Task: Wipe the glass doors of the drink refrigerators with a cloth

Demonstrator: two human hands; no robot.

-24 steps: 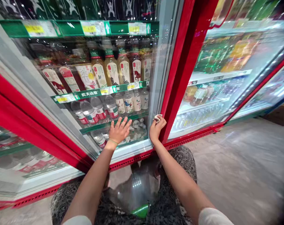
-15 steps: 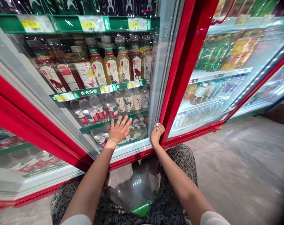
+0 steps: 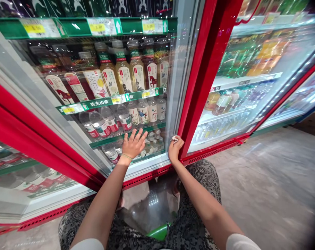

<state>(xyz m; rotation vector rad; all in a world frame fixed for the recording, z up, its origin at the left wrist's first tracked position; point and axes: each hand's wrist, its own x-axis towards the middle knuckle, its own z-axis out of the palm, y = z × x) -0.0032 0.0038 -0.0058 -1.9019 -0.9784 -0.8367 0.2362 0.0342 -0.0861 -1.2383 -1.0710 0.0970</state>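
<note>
At a drinks cooler, just right of frame centre, the right hand clenches a white wad beside the red post, the left hand splayed empty against glass.

We wear black-and-grey paisley trousers; above the trousers we show white sleeves and a thin, yellowish left wristband.
</note>
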